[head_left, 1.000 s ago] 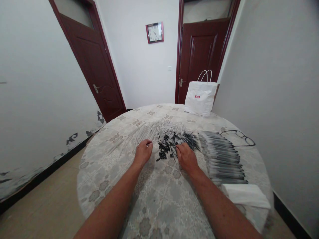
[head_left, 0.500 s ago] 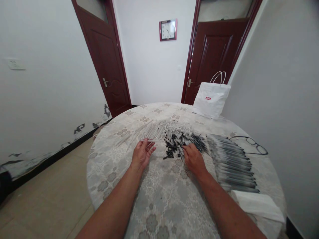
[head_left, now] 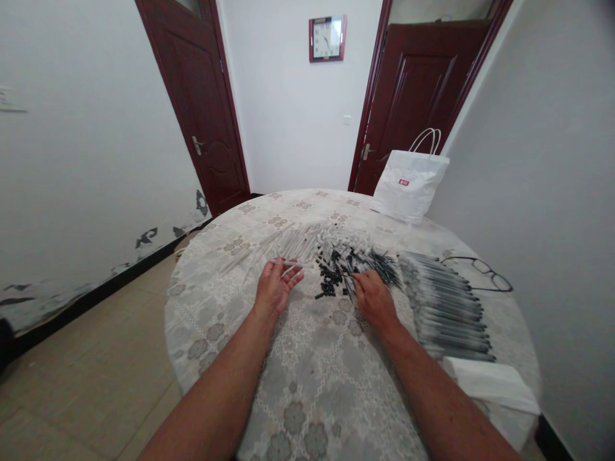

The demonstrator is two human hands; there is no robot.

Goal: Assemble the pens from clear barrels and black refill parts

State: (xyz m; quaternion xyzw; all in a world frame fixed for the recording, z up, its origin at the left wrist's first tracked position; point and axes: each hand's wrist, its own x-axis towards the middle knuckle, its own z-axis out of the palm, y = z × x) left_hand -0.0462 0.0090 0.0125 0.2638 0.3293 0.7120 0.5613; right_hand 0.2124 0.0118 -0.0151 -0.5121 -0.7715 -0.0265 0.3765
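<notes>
My left hand (head_left: 275, 288) holds a clear pen barrel (head_left: 291, 263) between thumb and forefinger, its other fingers loosely spread. The barrel points right, toward the black parts. My right hand (head_left: 375, 298) is closed in a pinch on a thin pen refill (head_left: 348, 276), whose end sticks out to the left; most of it is hidden by the fingers. Small black plugs (head_left: 328, 285) lie between the hands. Beyond them are a heap of white caps (head_left: 343, 242) and dark-tipped refills (head_left: 383, 266). Loose clear barrels (head_left: 294, 242) lie behind my left hand.
Rows of put-together pens (head_left: 446, 307) lie on the right of the round table (head_left: 307, 371), with eyeglasses (head_left: 485, 274) beyond. A white packet (head_left: 490, 384) sits at the near right edge. A white paper bag (head_left: 410, 186) stands at the back right.
The view has tilted down slightly. The left hand's barrel has turned a little, and the right hand stays beside the black plugs, still pinching.
</notes>
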